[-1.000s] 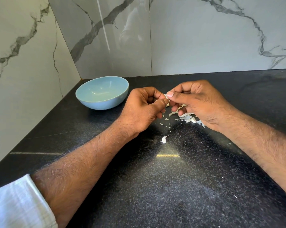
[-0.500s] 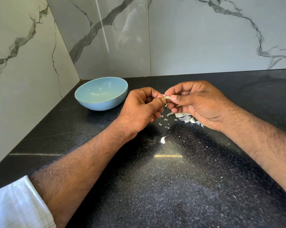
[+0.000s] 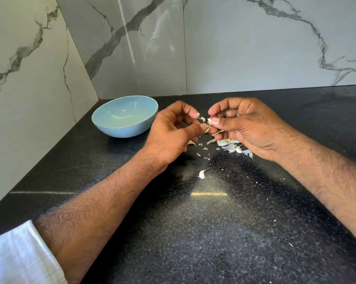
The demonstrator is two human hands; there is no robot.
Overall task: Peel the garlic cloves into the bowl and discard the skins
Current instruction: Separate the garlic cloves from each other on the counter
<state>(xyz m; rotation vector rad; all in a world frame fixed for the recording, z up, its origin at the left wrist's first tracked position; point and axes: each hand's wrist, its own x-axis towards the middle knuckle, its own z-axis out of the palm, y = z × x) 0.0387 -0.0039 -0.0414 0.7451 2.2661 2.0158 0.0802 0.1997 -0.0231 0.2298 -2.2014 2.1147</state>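
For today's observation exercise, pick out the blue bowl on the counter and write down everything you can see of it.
The blue bowl is round and shallow, pale blue inside and out, with a smooth glossy look like glazed ceramic and a thin rim. It stands upright on the black speckled counter, in the far left corner near the marble-look wall. Its inside shows only soft highlights; no garlic is visible in it. Nothing touches it: the left hand is just to its right, apart from it.
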